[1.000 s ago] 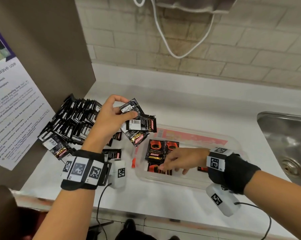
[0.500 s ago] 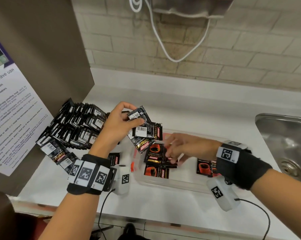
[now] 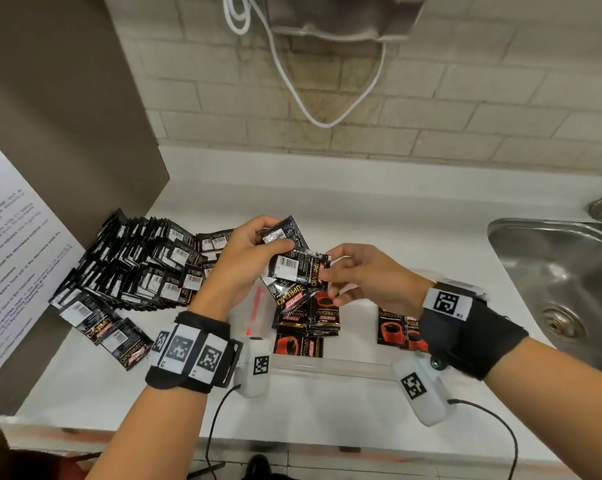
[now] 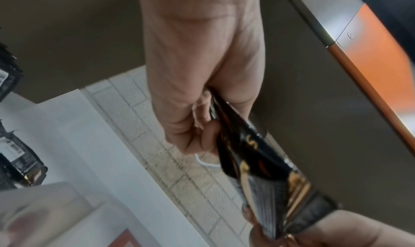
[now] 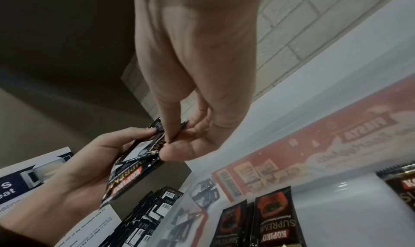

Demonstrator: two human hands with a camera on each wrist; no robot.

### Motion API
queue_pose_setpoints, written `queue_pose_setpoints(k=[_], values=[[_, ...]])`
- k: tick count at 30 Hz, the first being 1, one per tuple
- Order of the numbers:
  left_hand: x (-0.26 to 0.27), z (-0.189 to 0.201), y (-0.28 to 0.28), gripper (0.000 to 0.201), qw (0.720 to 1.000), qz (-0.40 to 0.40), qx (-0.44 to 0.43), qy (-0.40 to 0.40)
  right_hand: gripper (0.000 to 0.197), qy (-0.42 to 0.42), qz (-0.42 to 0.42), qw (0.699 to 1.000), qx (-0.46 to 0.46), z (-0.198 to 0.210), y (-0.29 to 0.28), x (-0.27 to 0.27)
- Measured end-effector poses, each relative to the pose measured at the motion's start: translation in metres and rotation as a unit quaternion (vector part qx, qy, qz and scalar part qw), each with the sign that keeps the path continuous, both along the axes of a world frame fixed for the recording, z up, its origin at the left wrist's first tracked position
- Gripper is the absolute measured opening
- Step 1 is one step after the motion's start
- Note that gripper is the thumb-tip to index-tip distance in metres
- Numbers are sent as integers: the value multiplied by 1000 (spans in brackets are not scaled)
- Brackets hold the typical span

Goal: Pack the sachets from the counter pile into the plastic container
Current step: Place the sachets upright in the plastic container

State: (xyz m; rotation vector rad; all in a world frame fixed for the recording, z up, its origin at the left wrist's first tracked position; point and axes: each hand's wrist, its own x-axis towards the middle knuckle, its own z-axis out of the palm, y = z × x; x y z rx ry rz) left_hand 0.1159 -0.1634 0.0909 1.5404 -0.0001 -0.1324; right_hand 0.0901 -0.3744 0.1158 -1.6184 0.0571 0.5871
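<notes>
My left hand (image 3: 254, 247) holds a fanned bunch of black coffee sachets (image 3: 292, 268) above the left end of the clear plastic container (image 3: 327, 367). My right hand (image 3: 330, 275) pinches the right edge of one sachet in that bunch between thumb and fingers. The right wrist view shows the same pinch on the sachets (image 5: 143, 155), with my left hand (image 5: 94, 155) beneath. In the left wrist view, the sachets (image 4: 258, 171) stick out from my left hand (image 4: 202, 108). Several sachets (image 3: 306, 320) lie flat inside the container. The big sachet pile (image 3: 137, 268) sits on the counter at left.
A brown cabinet side with a paper notice (image 3: 12, 244) walls off the left. A steel sink (image 3: 562, 282) lies at the right. A white cable (image 3: 313, 109) hangs down the tiled back wall. Bare white counter (image 3: 362, 216) stretches behind the container.
My right hand has risen out of the container and moved left to the bunch, where it now pinches a sachet. My left hand has kept hold of the bunch.
</notes>
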Motion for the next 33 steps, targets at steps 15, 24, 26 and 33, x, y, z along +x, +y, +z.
queue_pose_setpoints(k=[15, 24, 26, 33], values=[[-4, 3, 6, 15, 998, 10, -63, 20, 18, 27, -57, 994, 91, 6, -15, 3], [-4, -3, 35, 16, 992, 117, -52, -2, 16, -227, 20, 937, -267, -3, -30, 9], [-5, -4, 36, 16, 992, 118, -46, -9, 15, -263, 98, 900, -335, -7, -22, 8], [-6, -8, 35, 16, 993, 110, -22, -21, 14, -339, 257, 758, -494, -29, 5, 14]])
